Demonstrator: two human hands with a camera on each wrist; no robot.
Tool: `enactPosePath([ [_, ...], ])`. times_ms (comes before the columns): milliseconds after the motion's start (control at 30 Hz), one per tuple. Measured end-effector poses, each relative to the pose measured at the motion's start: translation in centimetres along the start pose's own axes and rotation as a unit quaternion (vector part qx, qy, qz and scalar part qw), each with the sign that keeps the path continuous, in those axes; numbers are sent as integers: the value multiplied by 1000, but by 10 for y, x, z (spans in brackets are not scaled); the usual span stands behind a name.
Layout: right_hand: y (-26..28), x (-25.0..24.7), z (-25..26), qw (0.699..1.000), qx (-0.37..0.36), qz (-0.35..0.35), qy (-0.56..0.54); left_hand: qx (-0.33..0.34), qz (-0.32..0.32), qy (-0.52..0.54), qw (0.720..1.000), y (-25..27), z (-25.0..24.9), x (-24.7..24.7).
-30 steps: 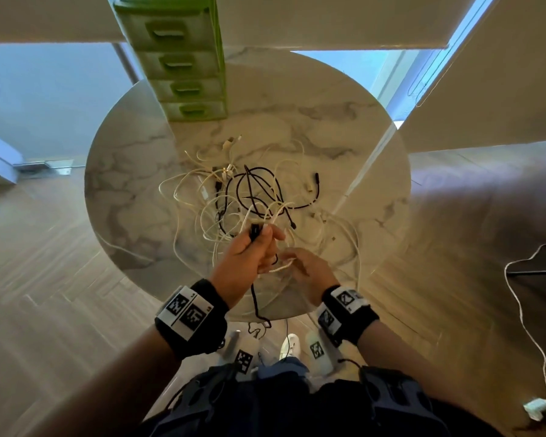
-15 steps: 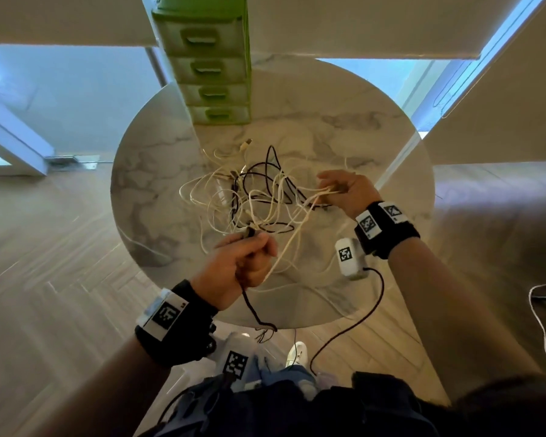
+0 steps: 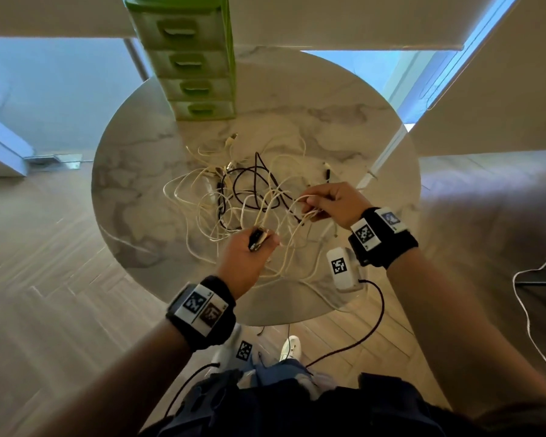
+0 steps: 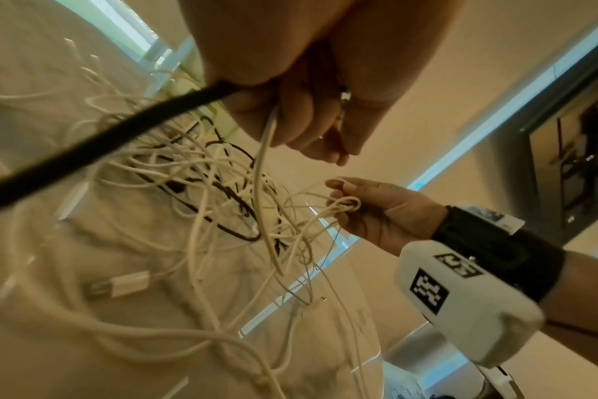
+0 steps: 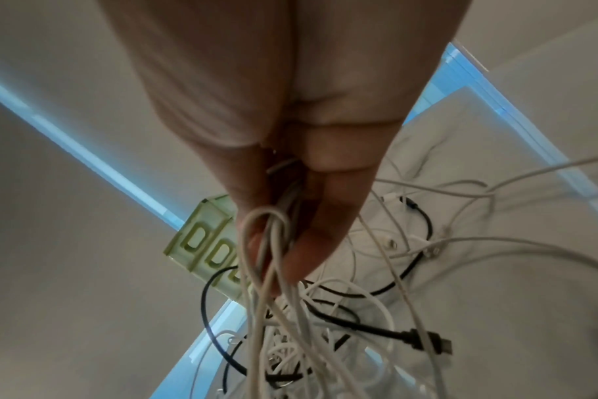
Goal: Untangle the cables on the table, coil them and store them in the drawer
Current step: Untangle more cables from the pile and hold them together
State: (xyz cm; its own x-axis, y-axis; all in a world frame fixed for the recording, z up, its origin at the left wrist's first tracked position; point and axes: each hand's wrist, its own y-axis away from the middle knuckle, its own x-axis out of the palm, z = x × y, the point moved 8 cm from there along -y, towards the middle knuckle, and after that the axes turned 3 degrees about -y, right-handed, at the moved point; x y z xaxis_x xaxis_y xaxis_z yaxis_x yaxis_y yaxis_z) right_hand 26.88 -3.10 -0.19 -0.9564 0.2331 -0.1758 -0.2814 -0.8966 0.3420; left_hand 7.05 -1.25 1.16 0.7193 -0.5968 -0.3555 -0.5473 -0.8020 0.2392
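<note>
Since a second ago, your right hand [image 3: 334,205] has moved far-right, pinching white loops [image 4: 342,206]. Left hand [image 3: 246,257] grips plug ends, near side. Tangle [image 3: 252,197] on table [image 3: 344,121] lies between; drawers [image 3: 189,58] far.

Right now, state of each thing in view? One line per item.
Cables: tangled, mostly on the table, none coiled.
Drawer unit: all visible drawers closed.
Left hand: grips a black cable's plug end and a white cable.
Right hand: pinches looped white cables, lifted.
</note>
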Motion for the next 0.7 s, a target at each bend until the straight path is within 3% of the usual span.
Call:
enactPosePath([
  [133, 13, 2, -6, 998, 2, -7, -57, 11, 14, -40, 999, -15, -5, 25],
  [300, 21, 8, -2, 991, 5, 26, -129, -20, 62, -104, 992, -26, 1, 49],
  [400, 18, 4, -5, 992, 14, 30, -123, 2, 76, -86, 993, -24, -2, 50],
  [533, 5, -12, -10, 992, 5, -43, -115, 43, 128, -9, 991, -9, -13, 45],
  [700, -28, -50, -17, 983, 11, -159, -90, 47, 198, 47, 978, 28, -5, 36],
])
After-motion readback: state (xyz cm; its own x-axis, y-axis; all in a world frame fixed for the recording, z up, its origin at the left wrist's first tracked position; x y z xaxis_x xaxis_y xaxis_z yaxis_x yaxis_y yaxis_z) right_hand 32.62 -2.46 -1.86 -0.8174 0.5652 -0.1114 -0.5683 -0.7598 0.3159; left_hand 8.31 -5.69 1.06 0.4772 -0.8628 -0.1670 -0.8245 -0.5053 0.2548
